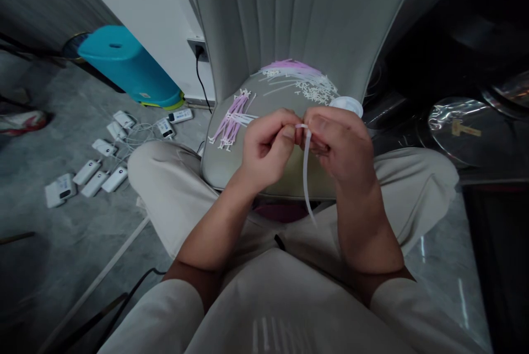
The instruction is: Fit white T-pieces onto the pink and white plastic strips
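In front of the seat, my left hand and my right hand meet with fingertips pinched. Between them runs a thin, flexible white plastic tube; its short end spans the two hands and its long end hangs down, slightly curved. Something small and white shows at the bend, mostly hidden by my fingers. Left of my hands on the seat lies a bundle of pink and white tubes with small white end pieces. Behind them are loose pink tubes and a pile of small white connectors.
A grey chair serves as the work surface. A white round lid or dish sits at its right edge. Several white power banks with cables lie on the floor at left, near a blue bin. Shiny round metal objects stand at right.
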The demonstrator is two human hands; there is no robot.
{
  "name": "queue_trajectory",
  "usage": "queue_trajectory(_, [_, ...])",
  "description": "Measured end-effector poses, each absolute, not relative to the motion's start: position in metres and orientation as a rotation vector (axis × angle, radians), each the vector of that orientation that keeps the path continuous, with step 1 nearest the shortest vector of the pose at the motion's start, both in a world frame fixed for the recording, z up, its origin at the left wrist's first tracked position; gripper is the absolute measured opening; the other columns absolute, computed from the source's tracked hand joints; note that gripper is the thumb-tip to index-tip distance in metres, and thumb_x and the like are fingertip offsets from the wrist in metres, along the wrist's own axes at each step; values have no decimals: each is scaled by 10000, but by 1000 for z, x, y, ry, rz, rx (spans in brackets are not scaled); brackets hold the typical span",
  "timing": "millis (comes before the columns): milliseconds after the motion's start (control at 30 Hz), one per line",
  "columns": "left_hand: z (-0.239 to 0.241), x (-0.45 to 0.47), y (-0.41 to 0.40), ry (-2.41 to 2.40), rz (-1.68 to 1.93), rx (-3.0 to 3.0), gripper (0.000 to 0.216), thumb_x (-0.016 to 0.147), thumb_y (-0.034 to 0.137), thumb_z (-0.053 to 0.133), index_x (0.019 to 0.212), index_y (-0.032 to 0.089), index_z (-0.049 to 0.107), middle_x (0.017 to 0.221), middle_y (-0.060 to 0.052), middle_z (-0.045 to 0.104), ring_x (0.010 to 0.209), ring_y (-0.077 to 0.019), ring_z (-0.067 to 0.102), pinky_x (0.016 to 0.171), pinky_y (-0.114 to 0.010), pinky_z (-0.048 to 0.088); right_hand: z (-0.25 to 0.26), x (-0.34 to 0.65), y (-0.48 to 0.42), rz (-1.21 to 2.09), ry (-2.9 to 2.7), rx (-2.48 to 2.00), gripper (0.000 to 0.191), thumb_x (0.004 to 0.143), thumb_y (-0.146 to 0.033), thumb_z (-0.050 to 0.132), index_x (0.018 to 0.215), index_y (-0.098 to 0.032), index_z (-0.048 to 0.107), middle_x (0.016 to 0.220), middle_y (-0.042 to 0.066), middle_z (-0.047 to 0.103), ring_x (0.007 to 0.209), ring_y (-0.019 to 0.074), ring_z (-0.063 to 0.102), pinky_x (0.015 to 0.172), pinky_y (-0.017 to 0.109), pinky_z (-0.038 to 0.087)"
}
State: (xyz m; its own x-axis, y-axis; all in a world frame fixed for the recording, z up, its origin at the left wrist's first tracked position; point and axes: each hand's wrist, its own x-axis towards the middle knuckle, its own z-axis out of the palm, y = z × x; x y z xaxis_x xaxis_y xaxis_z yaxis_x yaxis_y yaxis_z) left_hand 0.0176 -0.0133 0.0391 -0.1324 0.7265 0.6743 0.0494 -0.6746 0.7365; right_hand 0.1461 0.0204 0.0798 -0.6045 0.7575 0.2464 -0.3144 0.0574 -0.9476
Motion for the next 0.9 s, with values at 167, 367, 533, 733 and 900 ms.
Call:
queue_trajectory(167, [42,18,-15,933,1848,1684,344,1026,398,464,749,226,575,642,22,557,588,-107,520,567,-271,437,79,147,21,1668,-1522,-462,404,915,-312,591,550,-227,439,557,-45,258,514,115,189,504,300,234])
queue_trajectory(367, [43,18,-14,968,1847,1725,372,1026,425,452,731,226,559,636,17,572,586,-112,540,565,-274,463,80,147,22,1657,-1549,-450,412,932,-288,562,547,-220,429,557,-47,263,512,106,204,512,296,240])
queue_trajectory(533, [41,18,-12,959,1860,1702,356,1025,404,471,739,218,574,642,21,565,586,-103,541,567,-256,466,82,147,22,1635,-1578,-445,398,928,-241,546,556,-205,408,551,-58,275,507,84,208,507,271,229])
queue_trajectory(733, [38,19,-6,720,1947,1705,276,1026,265,484,784,197,597,641,36,540,593,-65,526,556,-184,436,79,145,25,1630,-1556,-424,468,909,-341,642,552,-205,371,536,-67,254,509,67,243,485,238,218])
queue_trajectory(900, [38,19,-6,762,1938,1708,285,1027,278,481,775,204,593,635,38,531,582,-72,522,546,-190,441,80,145,24,1620,-1555,-477,500,895,-402,668,545,-205,371,534,-68,258,514,67,250,478,236,217])
